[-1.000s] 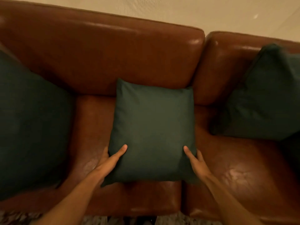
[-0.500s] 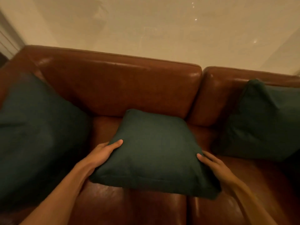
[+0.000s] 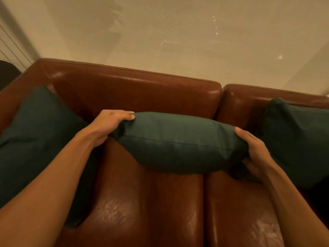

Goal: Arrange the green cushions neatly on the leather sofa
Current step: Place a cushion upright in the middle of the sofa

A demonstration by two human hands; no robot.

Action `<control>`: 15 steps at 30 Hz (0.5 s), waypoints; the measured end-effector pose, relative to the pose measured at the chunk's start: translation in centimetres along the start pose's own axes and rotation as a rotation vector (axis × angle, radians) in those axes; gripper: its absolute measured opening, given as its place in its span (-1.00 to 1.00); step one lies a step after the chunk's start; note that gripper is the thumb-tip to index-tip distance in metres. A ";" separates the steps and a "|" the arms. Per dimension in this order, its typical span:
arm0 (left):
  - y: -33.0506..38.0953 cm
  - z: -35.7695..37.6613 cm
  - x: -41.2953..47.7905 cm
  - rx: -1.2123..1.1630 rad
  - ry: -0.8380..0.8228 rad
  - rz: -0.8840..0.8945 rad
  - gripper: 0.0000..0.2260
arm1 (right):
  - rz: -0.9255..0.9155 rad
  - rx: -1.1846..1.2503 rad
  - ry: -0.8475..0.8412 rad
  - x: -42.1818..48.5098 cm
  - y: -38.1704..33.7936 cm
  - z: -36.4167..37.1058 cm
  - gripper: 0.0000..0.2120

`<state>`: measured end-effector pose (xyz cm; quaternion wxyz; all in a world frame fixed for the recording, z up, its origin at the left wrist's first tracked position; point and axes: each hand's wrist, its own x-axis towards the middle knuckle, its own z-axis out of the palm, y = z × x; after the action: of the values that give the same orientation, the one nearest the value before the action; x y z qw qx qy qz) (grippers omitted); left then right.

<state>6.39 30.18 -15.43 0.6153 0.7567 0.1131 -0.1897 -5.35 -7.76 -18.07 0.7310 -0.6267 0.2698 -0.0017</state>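
A dark green middle cushion (image 3: 178, 143) hangs edge-on above the seat of the brown leather sofa (image 3: 135, 93). My left hand (image 3: 108, 123) grips its left end and my right hand (image 3: 252, 150) grips its right end. A second green cushion (image 3: 39, 139) leans in the sofa's left corner, partly behind my left forearm. A third green cushion (image 3: 299, 139) rests against the right backrest, its right part cut off by the frame.
The glossy seat pads (image 3: 160, 211) lie bare below the lifted cushion. A pale wall (image 3: 178, 41) rises behind the backrest, with vertical blinds (image 3: 10, 47) at the far left.
Both hands closed on the middle cushion's sides and lifted it off the seat, tipping it until its front edge faces me. The view has tilted upward, showing more wall.
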 end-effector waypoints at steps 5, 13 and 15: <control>1.8 1.2 1.5 -0.006 0.171 0.079 -0.75 | -0.098 0.114 0.090 1.5 -0.9 1.0 -0.41; 2.3 4.8 4.2 -0.338 0.140 0.131 -0.17 | -0.190 0.133 0.174 5.7 -2.0 2.4 -0.02; 1.7 5.2 5.0 -0.264 0.130 0.121 -0.09 | -0.188 0.035 0.191 7.1 -1.8 2.6 -0.17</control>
<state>10.78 24.47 -16.95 0.7112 0.6854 0.1307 -0.0863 2.31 -8.19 -19.06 0.7095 -0.6333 0.2782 -0.1346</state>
